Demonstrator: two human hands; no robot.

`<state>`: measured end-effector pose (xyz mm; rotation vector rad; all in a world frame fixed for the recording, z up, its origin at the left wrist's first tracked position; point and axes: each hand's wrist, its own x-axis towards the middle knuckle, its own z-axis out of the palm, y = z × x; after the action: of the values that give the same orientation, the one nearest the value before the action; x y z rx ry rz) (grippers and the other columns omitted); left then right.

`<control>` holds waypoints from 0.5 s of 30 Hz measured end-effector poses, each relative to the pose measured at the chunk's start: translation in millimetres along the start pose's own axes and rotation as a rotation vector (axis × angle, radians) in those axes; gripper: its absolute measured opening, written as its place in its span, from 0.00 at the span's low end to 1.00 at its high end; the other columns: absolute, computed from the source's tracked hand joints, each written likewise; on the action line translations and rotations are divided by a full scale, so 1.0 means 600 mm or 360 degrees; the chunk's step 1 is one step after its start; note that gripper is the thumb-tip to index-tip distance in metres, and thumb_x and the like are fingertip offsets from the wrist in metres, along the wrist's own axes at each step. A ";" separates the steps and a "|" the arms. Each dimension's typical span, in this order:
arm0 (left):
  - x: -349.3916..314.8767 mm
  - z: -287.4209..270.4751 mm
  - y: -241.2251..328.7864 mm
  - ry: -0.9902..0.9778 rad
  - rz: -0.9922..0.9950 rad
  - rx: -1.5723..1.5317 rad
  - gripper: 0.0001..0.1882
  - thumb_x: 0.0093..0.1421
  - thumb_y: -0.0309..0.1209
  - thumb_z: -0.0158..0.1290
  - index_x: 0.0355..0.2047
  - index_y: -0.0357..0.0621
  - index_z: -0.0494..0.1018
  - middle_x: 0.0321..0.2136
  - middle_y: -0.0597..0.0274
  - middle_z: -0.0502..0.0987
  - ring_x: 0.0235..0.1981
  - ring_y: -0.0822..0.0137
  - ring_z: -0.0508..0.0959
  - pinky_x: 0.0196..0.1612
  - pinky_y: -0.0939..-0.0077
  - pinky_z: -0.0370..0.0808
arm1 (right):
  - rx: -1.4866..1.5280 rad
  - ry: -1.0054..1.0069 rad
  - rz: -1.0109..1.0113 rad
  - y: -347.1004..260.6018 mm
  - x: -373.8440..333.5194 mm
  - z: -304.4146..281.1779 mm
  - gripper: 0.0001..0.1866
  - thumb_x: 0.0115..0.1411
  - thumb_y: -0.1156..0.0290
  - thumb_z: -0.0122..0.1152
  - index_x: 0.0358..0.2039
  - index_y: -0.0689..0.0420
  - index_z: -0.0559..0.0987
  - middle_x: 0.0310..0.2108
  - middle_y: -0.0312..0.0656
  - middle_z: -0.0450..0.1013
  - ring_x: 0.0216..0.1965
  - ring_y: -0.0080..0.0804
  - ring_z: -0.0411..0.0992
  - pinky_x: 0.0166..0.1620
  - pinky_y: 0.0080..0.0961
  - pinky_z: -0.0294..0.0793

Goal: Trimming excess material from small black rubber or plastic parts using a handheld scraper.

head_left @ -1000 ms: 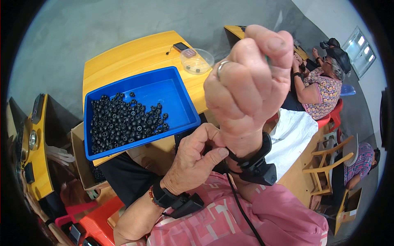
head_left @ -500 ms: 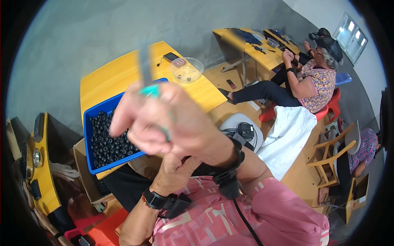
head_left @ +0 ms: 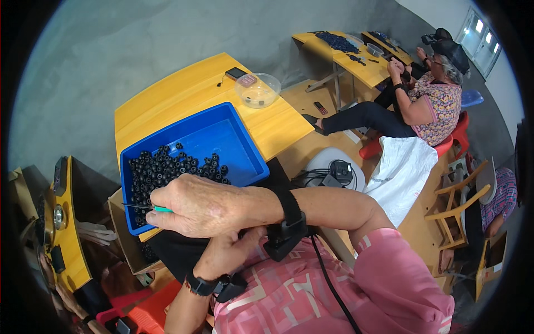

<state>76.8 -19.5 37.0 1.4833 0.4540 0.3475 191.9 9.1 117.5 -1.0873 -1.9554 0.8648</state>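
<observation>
Head: right hand (head_left: 208,206) pinches green-handled, thin grey-bladed tool (head_left: 162,209), blade outward, seen against blue rectangular plastic tray (head_left: 222,131) at yellow wooden table's (head_left: 167,94) near edge, presumably for reach. Left hand (head_left: 231,250) beneath, perhaps steadying; fingertips hidden, can't tell.

The tray (head_left: 219,133) is glossy plastic; the beads (head_left: 167,167), smooth with a sheen; the table (head_left: 167,100), smooth grained wood; the bowl (head_left: 268,93), clear plastic; the tool's handle (head_left: 162,209), plastic-looking; the shirt (head_left: 311,289), matt cloth.
</observation>
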 end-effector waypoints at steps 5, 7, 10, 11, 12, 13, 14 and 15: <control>-0.038 0.001 0.051 0.0020 0.0313 0.0478 0.03 0.59 0.21 0.60 0.32 0.35 0.77 0.26 0.59 0.80 0.25 0.71 0.77 0.28 0.76 0.72 | -0.0280 0.0161 0.0020 0.006 0.000 -0.003 0.19 0.65 0.63 0.58 0.25 0.68 0.75 0.20 0.64 0.72 0.27 0.68 0.74 0.31 0.51 0.73; -0.052 -0.003 0.061 0.0089 0.0487 0.0499 0.04 0.58 0.20 0.62 0.31 0.36 0.77 0.25 0.62 0.79 0.21 0.74 0.74 0.25 0.79 0.69 | -0.0363 0.0189 -0.0007 0.017 0.002 0.001 0.19 0.65 0.63 0.58 0.26 0.68 0.76 0.20 0.63 0.73 0.27 0.67 0.74 0.31 0.51 0.74; -0.050 0.008 0.073 0.0291 0.0708 0.0586 0.09 0.55 0.20 0.65 0.36 0.36 0.78 0.23 0.64 0.77 0.20 0.77 0.72 0.25 0.81 0.68 | -0.0499 0.0161 -0.0012 0.028 0.013 0.006 0.18 0.65 0.64 0.58 0.26 0.68 0.77 0.20 0.63 0.74 0.28 0.67 0.75 0.32 0.51 0.75; -0.048 0.014 0.075 0.0414 0.0738 0.0592 0.12 0.54 0.21 0.66 0.39 0.36 0.77 0.22 0.65 0.75 0.20 0.77 0.72 0.25 0.81 0.68 | -0.0552 0.0114 0.0014 0.030 0.016 0.006 0.18 0.65 0.64 0.58 0.27 0.68 0.77 0.21 0.62 0.74 0.28 0.66 0.76 0.32 0.52 0.76; -0.049 0.022 0.073 0.0466 0.0606 0.0567 0.18 0.52 0.22 0.69 0.42 0.37 0.77 0.22 0.66 0.73 0.20 0.75 0.71 0.24 0.81 0.68 | -0.0549 0.0115 0.0008 0.031 0.018 0.006 0.18 0.65 0.64 0.58 0.27 0.68 0.77 0.21 0.62 0.74 0.28 0.66 0.76 0.32 0.52 0.76; -0.047 0.028 0.074 0.0467 0.0606 0.0574 0.18 0.52 0.22 0.69 0.42 0.37 0.77 0.22 0.66 0.73 0.20 0.75 0.71 0.24 0.81 0.68 | -0.0567 0.0147 -0.0018 0.032 0.020 0.005 0.18 0.65 0.64 0.58 0.27 0.68 0.77 0.21 0.62 0.74 0.28 0.66 0.76 0.32 0.52 0.76; -0.045 0.032 0.076 0.0488 0.0625 0.0712 0.17 0.51 0.21 0.69 0.39 0.37 0.76 0.21 0.67 0.72 0.20 0.78 0.69 0.24 0.82 0.66 | -0.0584 0.0180 -0.0042 0.033 0.022 0.004 0.17 0.64 0.64 0.58 0.27 0.68 0.77 0.21 0.62 0.75 0.28 0.66 0.76 0.32 0.53 0.76; -0.042 0.034 0.077 0.0502 0.0642 0.0850 0.16 0.50 0.20 0.69 0.36 0.37 0.75 0.21 0.69 0.71 0.21 0.81 0.67 0.24 0.84 0.63 | -0.0580 0.0187 -0.0042 0.034 0.025 0.006 0.17 0.64 0.64 0.58 0.27 0.68 0.77 0.21 0.62 0.75 0.28 0.66 0.76 0.32 0.53 0.76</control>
<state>67.6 -46.8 85.4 2.0578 0.5206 0.8354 191.3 30.2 102.8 -1.2826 -2.0697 0.4264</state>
